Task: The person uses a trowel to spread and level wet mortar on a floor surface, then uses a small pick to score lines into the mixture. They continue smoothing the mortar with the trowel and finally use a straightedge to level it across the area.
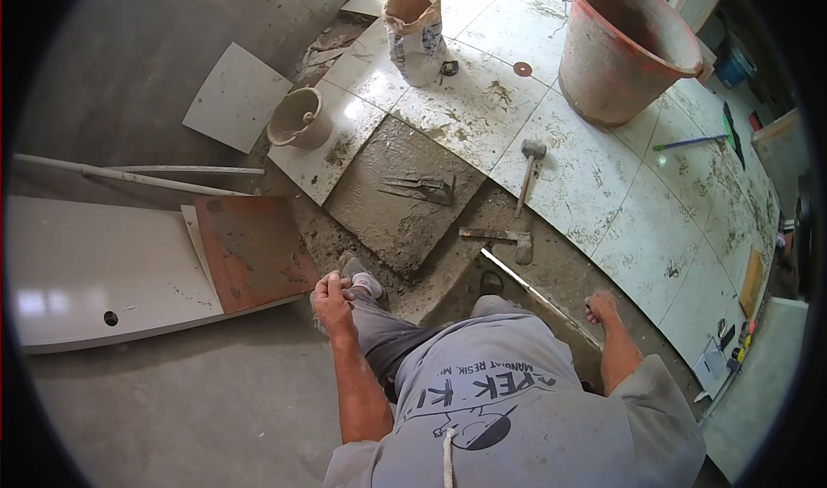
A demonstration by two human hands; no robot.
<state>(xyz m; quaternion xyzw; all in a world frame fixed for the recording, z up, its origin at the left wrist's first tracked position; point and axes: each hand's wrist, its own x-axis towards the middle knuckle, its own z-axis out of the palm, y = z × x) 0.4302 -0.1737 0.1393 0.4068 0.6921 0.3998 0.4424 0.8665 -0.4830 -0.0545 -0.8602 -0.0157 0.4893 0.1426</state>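
My left hand (333, 299) is raised in front of my left leg, near the edge of a reddish-brown tile (255, 254). Its fingers are curled together, and whatever may be inside is hidden. Out to the right, my right hand (601, 306) hangs in a loose fist beside a long pale bar (532, 290), apart from it; nothing shows in it. Ahead of my feet lies a square bed of wet mortar (383, 156), with a mortar-covered trowel (422, 188) on it. A mallet (531, 161) rests on the floor tiles, and a hammer (522, 245) lies below the tile edge.
A small bucket (299, 119), an opened paper bag (413, 36) and a large reddish bucket (627, 50) stand on dirty white tiles (594, 186). Leftward are a loose tile (236, 99), pipes (129, 176) and a white panel (103, 273). My feet stand on rough, lower ground.
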